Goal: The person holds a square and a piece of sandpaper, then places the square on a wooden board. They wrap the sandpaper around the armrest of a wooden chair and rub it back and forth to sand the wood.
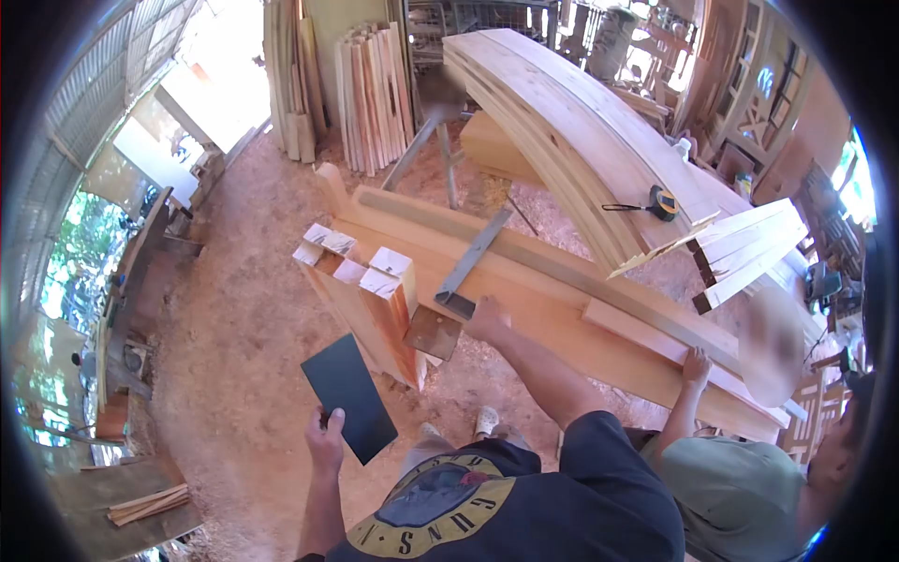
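My left hand (325,437) grips the lower edge of a thin, dark rectangular panel (351,398), thumb on its face, held out over the floor. My right hand (488,319) is closed at the end of the dark stock of a try square (475,253). The square's grey blade lies across a long wooden beam (552,314). Just left of the right hand, a small brown wood block (433,333) sits against the beam. Beside it stand thick timbers (398,281) with pale cut ends facing up.
At the right, a co-worker's hand (696,365) rests on a wooden strip along the beam. Beyond lies a stack of long planks (571,122) with a tape measure (663,203) on top. Boards (373,98) lean upright at the back. Thin sticks (148,504) lie lower left.
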A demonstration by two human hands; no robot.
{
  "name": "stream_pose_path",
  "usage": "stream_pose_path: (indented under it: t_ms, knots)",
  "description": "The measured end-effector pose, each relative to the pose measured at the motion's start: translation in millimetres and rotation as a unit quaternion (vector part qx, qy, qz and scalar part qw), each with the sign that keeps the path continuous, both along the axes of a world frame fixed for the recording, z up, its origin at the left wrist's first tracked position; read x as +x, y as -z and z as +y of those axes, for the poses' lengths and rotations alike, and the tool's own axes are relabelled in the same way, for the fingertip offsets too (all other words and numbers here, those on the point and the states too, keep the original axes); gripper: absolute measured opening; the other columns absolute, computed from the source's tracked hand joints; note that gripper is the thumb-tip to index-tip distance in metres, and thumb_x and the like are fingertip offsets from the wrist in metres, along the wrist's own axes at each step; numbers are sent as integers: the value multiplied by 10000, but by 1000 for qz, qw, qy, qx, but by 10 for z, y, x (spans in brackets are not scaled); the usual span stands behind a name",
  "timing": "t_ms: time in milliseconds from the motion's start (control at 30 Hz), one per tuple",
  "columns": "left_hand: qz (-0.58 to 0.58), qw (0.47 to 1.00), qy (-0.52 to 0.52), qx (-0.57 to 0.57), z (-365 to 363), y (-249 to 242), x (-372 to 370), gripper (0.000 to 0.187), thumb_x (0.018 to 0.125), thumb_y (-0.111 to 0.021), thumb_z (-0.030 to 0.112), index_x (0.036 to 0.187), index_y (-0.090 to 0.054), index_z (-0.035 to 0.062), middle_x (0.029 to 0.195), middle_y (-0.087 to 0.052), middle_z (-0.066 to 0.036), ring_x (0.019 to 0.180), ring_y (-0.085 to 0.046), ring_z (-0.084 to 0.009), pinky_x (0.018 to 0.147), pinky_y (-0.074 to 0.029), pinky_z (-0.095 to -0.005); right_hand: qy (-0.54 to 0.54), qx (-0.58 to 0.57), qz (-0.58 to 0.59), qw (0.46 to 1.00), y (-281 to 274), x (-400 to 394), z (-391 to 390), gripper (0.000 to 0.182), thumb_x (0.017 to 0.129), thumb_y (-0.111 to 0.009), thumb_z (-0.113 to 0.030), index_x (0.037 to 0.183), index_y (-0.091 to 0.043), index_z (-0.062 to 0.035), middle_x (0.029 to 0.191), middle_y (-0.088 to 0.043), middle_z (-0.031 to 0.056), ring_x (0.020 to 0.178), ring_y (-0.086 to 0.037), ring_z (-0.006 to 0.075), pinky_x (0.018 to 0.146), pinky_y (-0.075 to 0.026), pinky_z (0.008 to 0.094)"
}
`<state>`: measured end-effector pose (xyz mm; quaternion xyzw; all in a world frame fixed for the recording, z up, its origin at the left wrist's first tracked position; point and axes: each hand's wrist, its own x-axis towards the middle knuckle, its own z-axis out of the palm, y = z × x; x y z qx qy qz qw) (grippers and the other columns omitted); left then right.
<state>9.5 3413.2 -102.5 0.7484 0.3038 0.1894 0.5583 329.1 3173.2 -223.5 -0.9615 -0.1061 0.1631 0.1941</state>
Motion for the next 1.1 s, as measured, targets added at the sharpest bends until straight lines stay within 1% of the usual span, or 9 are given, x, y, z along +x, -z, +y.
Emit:
stream_pose_path:
  t_ms: [200,333,467,600,700,800,900,1000,1100]
  knots:
    - [-50,997,41,-52,65,78,336,141,945,-639,146,991,-613,16,890,-600,15,801,-530,-70,731,-428,-239,-73,125,-221,964,116,-1030,-583,284,694,-662,-93,957,-605,-4,993,-632,253,979,-619,436,806,-509,533]
    - [-72,991,49,-100,78,140,466,131,940,-624,131,1010,-590,25,924,-582,-1,841,-519,-85,749,-427,-253,-109,65,-38,991,69,-1546,-752,248,730,-638,-128,960,-619,-37,978,-650,227,925,-641,428,775,-514,524]
    - [-88,979,54,-176,68,87,628,208,915,-594,131,1093,-583,23,992,-610,-36,917,-560,-128,801,-451,-276,-117,156,-148,970,404,-1750,-886,243,685,-717,-151,876,-594,-64,897,-625,172,833,-646,383,717,-519,488]
    - [-170,942,74,-280,2,-153,809,462,893,-530,214,1291,-537,-21,1204,-632,-118,1107,-612,-255,960,-477,-358,-123,266,-247,924,-516,-1677,-819,295,660,-704,-69,928,-583,-53,862,-613,161,786,-627,374,697,-523,452]
    - [-214,883,71,-411,76,-338,955,540,904,-506,250,1365,-497,-30,1336,-580,-148,1224,-568,-310,1047,-447,-420,-100,357,-286,883,-1286,-1474,-739,397,702,-674,-26,1088,-583,-41,850,-625,124,765,-633,294,675,-517,389]
    - [-250,860,93,-435,175,-540,1165,596,862,-539,248,1383,-480,-36,1324,-588,-158,1223,-572,-325,1046,-449,-425,40,676,-68,733,-1686,-1314,-619,512,741,-656,-8,1240,-542,-25,860,-629,80,758,-617,193,674,-506,332]
    - [-274,845,122,-443,184,-650,1340,598,859,-541,251,1383,-483,-32,1318,-592,-154,1220,-572,-322,1052,-443,-423,123,715,30,687,-1590,-1045,-756,473,777,-605,35,1243,-548,-17,862,-619,40,750,-591,131,678,-505,300]
    - [-299,843,119,-431,173,-832,1528,560,850,-554,219,1354,-508,-20,1291,-605,-142,1193,-582,-316,1050,-443,-425,109,613,-77,779,-1554,-1181,-835,456,772,-538,46,1221,-572,-28,804,-621,28,712,-593,126,663,-516,301]
    - [-327,763,94,-550,379,-900,1663,476,836,-585,158,1280,-555,-9,1259,-619,-130,1154,-593,-307,1030,-457,-449,23,531,-200,823,-1572,-1454,-882,465,771,-543,4,1234,-577,-6,790,-635,45,694,-598,131,634,-505,292]
